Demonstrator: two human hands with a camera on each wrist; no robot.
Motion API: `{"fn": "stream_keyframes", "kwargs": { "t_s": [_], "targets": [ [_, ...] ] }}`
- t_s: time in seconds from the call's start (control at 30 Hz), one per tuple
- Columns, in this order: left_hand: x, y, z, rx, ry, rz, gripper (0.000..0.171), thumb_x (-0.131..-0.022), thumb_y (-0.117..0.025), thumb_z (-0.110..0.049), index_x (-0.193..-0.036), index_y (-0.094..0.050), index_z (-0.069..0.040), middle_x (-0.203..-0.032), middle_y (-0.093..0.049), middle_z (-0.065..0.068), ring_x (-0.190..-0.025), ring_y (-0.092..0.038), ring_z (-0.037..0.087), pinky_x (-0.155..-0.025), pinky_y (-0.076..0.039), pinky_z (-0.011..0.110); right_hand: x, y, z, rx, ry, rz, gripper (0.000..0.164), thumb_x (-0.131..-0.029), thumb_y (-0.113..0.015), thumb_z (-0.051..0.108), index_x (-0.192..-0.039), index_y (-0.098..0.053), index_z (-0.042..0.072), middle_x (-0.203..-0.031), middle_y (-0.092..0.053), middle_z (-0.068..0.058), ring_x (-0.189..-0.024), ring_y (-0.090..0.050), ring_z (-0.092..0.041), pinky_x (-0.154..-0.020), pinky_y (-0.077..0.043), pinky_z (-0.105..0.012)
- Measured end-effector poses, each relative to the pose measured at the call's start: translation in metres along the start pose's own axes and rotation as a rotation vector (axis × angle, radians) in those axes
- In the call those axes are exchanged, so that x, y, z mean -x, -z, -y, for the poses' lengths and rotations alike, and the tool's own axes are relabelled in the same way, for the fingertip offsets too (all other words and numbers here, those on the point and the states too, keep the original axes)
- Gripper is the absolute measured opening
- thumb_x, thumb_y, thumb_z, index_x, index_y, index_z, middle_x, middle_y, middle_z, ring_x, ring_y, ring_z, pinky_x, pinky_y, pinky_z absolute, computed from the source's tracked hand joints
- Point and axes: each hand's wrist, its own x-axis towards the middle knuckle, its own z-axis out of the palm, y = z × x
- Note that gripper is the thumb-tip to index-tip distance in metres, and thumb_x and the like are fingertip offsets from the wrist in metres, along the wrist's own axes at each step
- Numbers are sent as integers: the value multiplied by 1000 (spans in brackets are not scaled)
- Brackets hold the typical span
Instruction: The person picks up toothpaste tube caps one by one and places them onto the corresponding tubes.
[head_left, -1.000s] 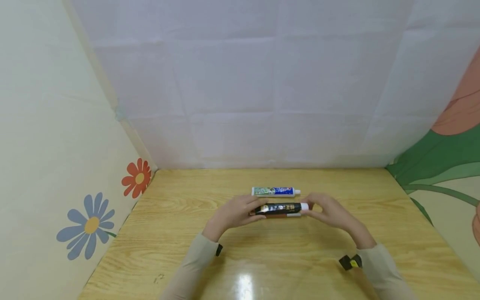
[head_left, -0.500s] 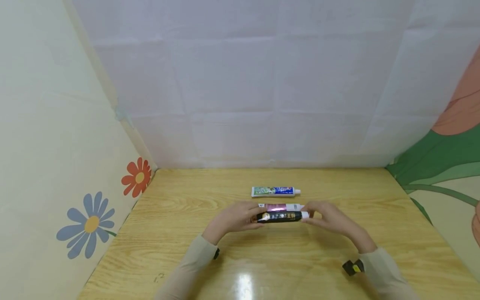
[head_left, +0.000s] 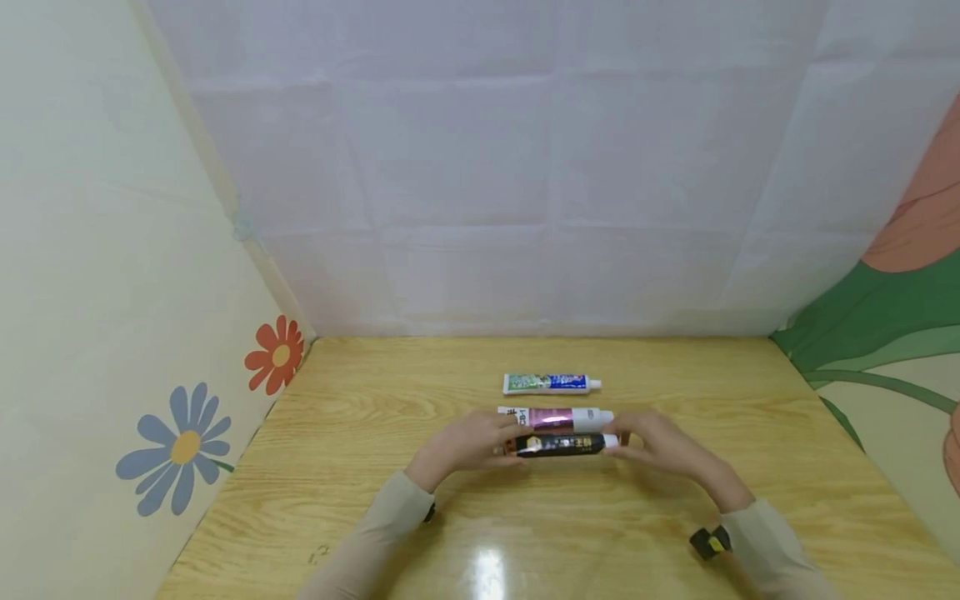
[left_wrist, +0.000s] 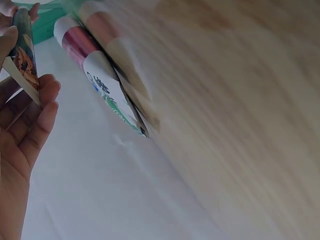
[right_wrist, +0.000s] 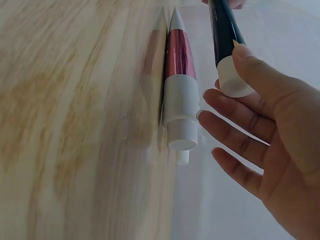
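A black toothpaste tube (head_left: 561, 445) with a white cap is held level between the two hands, raised off the table in the wrist views. My left hand (head_left: 467, 446) pinches its flat tail end, the thumb on one side and fingertips on the other. At the other end, the thumb and index finger of my right hand (head_left: 656, 443) pinch the white cap (right_wrist: 234, 79), while the other fingers spread loosely. Just beyond lies a pink and white toothpaste tube (head_left: 553, 419) on the table. Farther back rests a green and blue toothpaste tube (head_left: 547, 383), parallel to it.
The wooden table (head_left: 360, 492) runs back to a white cloth-covered wall (head_left: 480, 275). Side walls carry painted flowers, among them a blue flower (head_left: 183, 448). A dark band with a yellow mark (head_left: 709, 543) sits under the right wrist.
Both hands have brought the black tube toward the body, a little lower in the head view. The pink and white tube behind it has come into full view. The green and blue tube stays put.
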Motion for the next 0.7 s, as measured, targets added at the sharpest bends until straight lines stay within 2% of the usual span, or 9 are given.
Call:
{"fn": "stream_keyframes", "kwargs": {
  "t_s": [0.13, 0.3, 0.5, 0.7],
  "targets": [
    [1, -1, -1, 9, 25, 57, 51, -87, -57, -48, -125, -57, -14, -97, -62, -5, -80, -58, 5, -76, -51, 18, 1, -2, 0, -3, 10, 14, 19, -84, -66, 32, -98, -66, 19, -86, -63, 14, -74, -55, 2, -66, -52, -25],
    [0, -3, -1, 32, 38, 88, 51, -88, -55, -50, -124, -57, -13, -109, -63, -1, -95, -61, 11, -86, -51, 24, 2, -4, 0, -18, 5, 37, 19, -83, -68, 28, -99, -67, 18, -82, -61, 16, -70, -53, 2, -61, -50, -22],
    [0, -5, -1, 14, 39, 103, 52, -88, -54, -51, -124, -58, -14, -113, -63, 0, -97, -62, 12, -87, -51, 25, 4, -4, -1, -6, 6, 39, 23, -84, -66, 34, -100, -67, 19, -85, -62, 14, -71, -53, 2, -62, -50, -24],
    [0, -5, -3, -15, 32, 145, 52, -88, -52, -53, -123, -58, -15, -115, -63, 1, -99, -62, 13, -87, -51, 26, 5, -7, -3, 26, 37, 31, 22, -81, -69, 33, -98, -68, 17, -88, -63, 12, -74, -54, 2, -65, -51, -24]
  ]
}}
